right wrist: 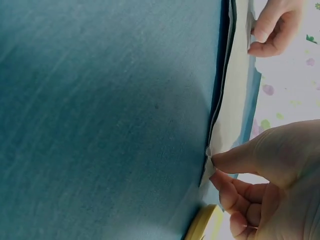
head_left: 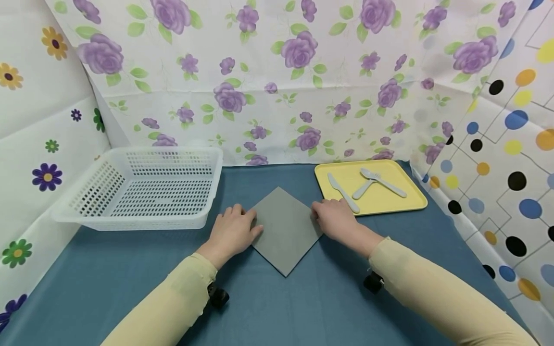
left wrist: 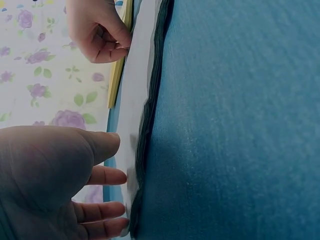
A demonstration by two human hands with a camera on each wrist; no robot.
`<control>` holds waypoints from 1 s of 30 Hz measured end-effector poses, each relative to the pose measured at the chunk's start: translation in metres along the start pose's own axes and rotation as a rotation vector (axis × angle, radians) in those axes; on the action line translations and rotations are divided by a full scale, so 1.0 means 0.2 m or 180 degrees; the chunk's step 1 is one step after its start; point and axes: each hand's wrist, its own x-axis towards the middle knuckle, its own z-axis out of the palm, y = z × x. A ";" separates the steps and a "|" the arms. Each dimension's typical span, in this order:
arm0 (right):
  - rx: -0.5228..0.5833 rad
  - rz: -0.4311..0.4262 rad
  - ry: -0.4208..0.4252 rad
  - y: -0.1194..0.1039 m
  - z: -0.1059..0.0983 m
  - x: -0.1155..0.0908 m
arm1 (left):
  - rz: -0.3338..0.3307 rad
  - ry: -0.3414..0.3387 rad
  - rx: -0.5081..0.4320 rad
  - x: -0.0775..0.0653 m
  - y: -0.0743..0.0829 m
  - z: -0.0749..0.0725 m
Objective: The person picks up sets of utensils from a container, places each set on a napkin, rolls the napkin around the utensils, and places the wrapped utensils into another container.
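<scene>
A grey folded napkin (head_left: 285, 230) lies on the blue cloth like a diamond, one corner toward me. Its layered edge shows in the left wrist view. My left hand (head_left: 233, 229) is at the napkin's left corner, fingers fairly straight, fingertips right at the edge; the left wrist view shows a gap between thumb and fingers. With thumb and index finger, my right hand (head_left: 339, 220) pinches the napkin's right corner, seen close in the right wrist view (right wrist: 265, 170). The other fingers of that hand are curled in.
A white perforated plastic basket (head_left: 151, 222) stands at the back left. At the back right, a yellow tray (head_left: 407, 180) carries a knife (head_left: 342, 192), a spoon (head_left: 385, 183) and a fork (head_left: 363, 189), the last two crossed. Patterned cloth walls (head_left: 268, 129) enclose the table (head_left: 143, 269).
</scene>
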 end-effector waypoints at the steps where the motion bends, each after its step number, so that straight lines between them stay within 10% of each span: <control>1: 0.0008 0.0000 -0.0004 0.00 0.00 0.00 | 0.0003 -0.0001 -0.0001 0.00 0.00 0.00; 30: -0.0068 -0.0252 0.0237 0.02 -0.04 -0.18 | 0.0672 0.0668 0.0472 -0.16 0.13 0.06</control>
